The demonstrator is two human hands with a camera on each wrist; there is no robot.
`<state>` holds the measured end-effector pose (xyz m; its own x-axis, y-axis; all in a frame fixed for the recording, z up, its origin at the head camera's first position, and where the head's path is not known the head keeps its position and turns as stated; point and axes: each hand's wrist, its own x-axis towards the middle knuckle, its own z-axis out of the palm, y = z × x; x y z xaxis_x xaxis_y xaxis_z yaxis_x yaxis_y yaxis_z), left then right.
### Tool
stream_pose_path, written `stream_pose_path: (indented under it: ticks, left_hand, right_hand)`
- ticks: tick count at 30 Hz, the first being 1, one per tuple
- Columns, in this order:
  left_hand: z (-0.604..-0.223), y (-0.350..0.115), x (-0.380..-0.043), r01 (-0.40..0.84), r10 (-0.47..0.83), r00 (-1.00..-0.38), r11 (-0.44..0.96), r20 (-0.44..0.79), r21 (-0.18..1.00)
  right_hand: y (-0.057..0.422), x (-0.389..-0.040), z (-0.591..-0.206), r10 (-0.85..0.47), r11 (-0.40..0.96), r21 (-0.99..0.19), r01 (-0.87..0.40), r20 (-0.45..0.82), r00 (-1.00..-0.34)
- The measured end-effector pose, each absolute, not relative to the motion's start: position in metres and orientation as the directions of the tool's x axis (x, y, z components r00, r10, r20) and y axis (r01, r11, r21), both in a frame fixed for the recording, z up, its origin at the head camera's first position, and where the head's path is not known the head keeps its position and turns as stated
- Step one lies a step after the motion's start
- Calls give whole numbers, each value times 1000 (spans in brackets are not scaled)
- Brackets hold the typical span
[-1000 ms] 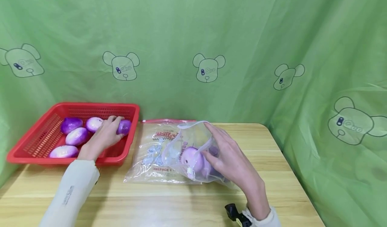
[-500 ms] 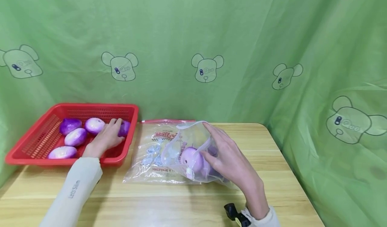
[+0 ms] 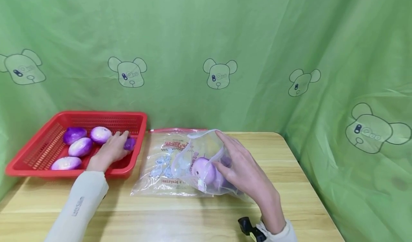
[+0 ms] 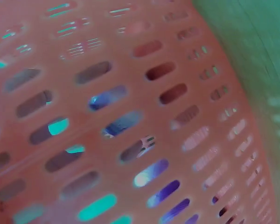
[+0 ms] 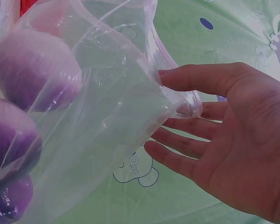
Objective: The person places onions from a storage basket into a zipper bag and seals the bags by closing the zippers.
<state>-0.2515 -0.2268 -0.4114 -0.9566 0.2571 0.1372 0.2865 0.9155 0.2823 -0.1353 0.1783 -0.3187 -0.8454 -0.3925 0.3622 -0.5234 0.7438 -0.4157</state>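
Observation:
My left hand (image 3: 111, 150) is down in the red plastic basket (image 3: 19, 165), its fingers curled over a purple onion (image 3: 130, 144) near the right wall. That onion is partly hidden by the hand. Beside it lie more purple-and-white onions (image 3: 80, 147). My right hand (image 3: 246, 165) holds the rim of a clear plastic zip bag (image 5: 116, 88), keeping its mouth spread towards the basket. Inside the bag rest several onions (image 5: 37, 70). In the right wrist view, the bag's edge sits between the thumb and the fingers of the right hand (image 5: 245, 135).
A second printed zip bag (image 3: 161, 156) with a red slider strip lies flat on the wooden table (image 3: 154, 220), partly under the held bag. Green curtain (image 3: 180, 98) hangs behind and to the right. The left wrist view is filled by the slotted basket wall (image 4: 130, 121).
My left hand and the onion under it have shifted slightly towards me inside the basket. The right hand and the bag keep their place.

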Motion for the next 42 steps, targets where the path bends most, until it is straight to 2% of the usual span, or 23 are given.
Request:
stream_pose_path:
  ticks: [12, 25, 42]
  left_hand:
    - [-411, -235, -237, 283, 211, -951, 890, 227, 358]
    - [-399, -231, -219, 233, 148, -962, 884, 230, 405]
    - [-395, -219, -192, 275, 104, -918, 862, 383, 425]
  right_hand:
    - [178, -136, -318, -395, 748, -411, -522, 356, -847]
    - [176, -137, -320, -395, 750, -412, -518, 350, -850]
    - [173, -136, -320, -396, 749, -418, -514, 340, -853]
